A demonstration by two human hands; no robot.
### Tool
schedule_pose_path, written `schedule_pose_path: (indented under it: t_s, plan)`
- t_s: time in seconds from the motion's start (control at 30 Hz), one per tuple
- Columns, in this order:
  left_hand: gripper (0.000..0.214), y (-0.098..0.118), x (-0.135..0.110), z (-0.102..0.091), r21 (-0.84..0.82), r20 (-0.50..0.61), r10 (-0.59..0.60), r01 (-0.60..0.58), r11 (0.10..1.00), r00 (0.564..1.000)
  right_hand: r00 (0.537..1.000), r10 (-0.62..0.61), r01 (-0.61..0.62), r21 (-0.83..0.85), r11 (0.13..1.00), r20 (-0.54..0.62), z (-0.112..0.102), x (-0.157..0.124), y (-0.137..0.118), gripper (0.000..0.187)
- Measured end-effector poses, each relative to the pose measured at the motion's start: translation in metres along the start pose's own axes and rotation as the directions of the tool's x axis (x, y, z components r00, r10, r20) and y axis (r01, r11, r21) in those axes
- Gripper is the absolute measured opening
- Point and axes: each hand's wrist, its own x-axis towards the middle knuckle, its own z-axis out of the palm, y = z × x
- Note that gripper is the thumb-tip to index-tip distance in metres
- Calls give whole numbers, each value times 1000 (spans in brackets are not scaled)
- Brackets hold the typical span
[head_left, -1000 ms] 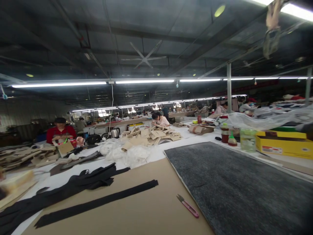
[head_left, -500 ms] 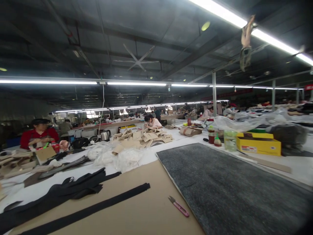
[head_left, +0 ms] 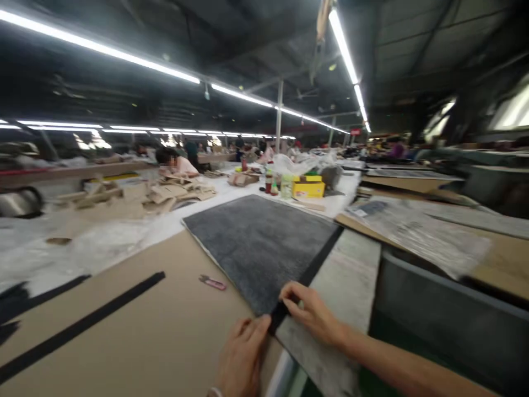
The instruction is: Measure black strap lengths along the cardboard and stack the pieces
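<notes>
A dark grey felt-like sheet (head_left: pixel 256 237) lies on the table, with a black fabric strip (head_left: pixel 316 262) along its right edge. At the near corner, my left hand (head_left: pixel 243 353) has its fingers closed at the strip's end. Just beyond it, my right hand (head_left: pixel 308 309) pinches the same strip with thumb and forefinger at the sheet's edge. A pale grey mottled panel (head_left: pixel 351 275) runs below my right forearm. Pink-handled thread snips (head_left: pixel 214 282) lie to the left of the sheet on a tan board (head_left: pixel 165 331).
Another black strip (head_left: pixel 82 325) crosses the board at left. Tan cut pieces (head_left: pixel 173 193) and clear plastic (head_left: pixel 103 242) lie farther back. A yellow box (head_left: pixel 308 187) and bottles stand beyond the sheet. A grey bin (head_left: pixel 446 314) is at right. A person (head_left: pixel 182 164) bends over the table behind.
The view has swung to the right and down. Both my hands have come into view at the sheet's near corner, on the black strip.
</notes>
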Motion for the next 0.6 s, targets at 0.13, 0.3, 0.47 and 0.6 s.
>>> schedule_pose_path:
  t_s: [0.13,0.3,0.47,0.6]
  plan:
    - [62,-5,-7,14,37,-3,30,-30,999,1000,977,208,-196,207,958,-37,-3,2,6,8]
    - [62,-7,-8,11,187,-62,86,-73,980,994,949,305,-250,413,876,-74,-3,3,13,15]
    - [59,-7,-7,13,339,-121,169,-120,933,978,906,386,-194,640,743,-174,-34,15,15,21]
    - [58,-17,-4,16,486,-159,329,-216,847,931,842,385,0,715,700,-377,-105,26,13,21]
